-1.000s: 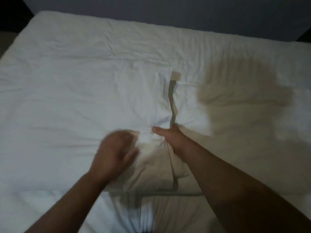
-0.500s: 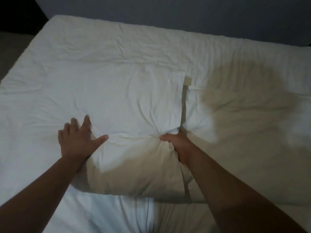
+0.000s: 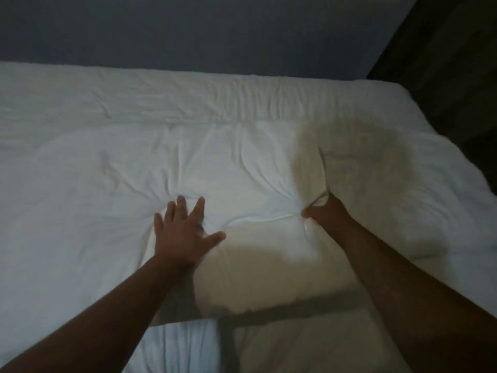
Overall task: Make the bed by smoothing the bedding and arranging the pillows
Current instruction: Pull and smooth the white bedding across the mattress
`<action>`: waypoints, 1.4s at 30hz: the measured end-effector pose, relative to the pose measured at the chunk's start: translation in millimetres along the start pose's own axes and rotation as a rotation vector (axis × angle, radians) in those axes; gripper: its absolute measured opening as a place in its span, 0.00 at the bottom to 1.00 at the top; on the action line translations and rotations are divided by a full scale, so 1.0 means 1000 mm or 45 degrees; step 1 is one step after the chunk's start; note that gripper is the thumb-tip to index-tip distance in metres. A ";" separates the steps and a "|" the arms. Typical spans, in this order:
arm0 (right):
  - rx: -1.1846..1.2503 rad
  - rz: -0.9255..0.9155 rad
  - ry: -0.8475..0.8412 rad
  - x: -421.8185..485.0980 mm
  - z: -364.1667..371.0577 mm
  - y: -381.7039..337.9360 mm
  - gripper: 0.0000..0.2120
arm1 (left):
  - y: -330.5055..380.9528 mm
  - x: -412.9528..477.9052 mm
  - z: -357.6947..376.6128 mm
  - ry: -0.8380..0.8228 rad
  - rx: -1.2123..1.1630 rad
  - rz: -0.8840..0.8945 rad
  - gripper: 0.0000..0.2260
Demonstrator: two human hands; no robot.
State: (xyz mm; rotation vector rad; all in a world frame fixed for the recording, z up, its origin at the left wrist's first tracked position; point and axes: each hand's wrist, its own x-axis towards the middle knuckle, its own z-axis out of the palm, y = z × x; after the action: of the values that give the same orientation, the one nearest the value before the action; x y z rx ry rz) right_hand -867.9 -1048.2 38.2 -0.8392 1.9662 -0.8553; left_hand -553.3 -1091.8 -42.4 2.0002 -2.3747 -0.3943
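Your left hand (image 3: 185,234) has pushed further onto the white pillow (image 3: 255,179), fingers spread flat and pressing. Your right hand (image 3: 324,212) stays clenched on its right edge, beside a second pillow (image 3: 398,184) on the bed (image 3: 67,238).

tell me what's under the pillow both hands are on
White bedding shows all around the pillow, so it lies on that. Whatever is directly beneath it is covered.

One bed (image 3: 80,103) is carrying two pillows, first pillow (image 3: 255,184) under the fingers (image 3: 200,208), second pillow (image 3: 390,179) beside them; two hands: left hand (image 3: 183,238), right hand (image 3: 326,215).
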 end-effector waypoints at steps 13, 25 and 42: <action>-0.217 -0.262 0.426 0.052 -0.234 0.085 0.29 | 0.247 0.014 0.049 -0.058 -0.051 0.425 0.44; -0.685 -0.142 0.891 0.180 -0.435 0.155 0.25 | 0.480 0.088 0.095 0.014 -0.044 0.737 0.42; -0.595 0.281 0.318 0.267 -0.449 0.227 0.54 | 0.518 0.139 0.196 0.073 0.046 0.657 0.44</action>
State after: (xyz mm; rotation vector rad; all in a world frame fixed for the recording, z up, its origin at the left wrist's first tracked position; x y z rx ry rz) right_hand -1428.4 -1020.0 -56.1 -0.7781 2.4784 -0.3866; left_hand -1113.5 -1112.8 -150.8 1.3040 -2.7394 -0.2702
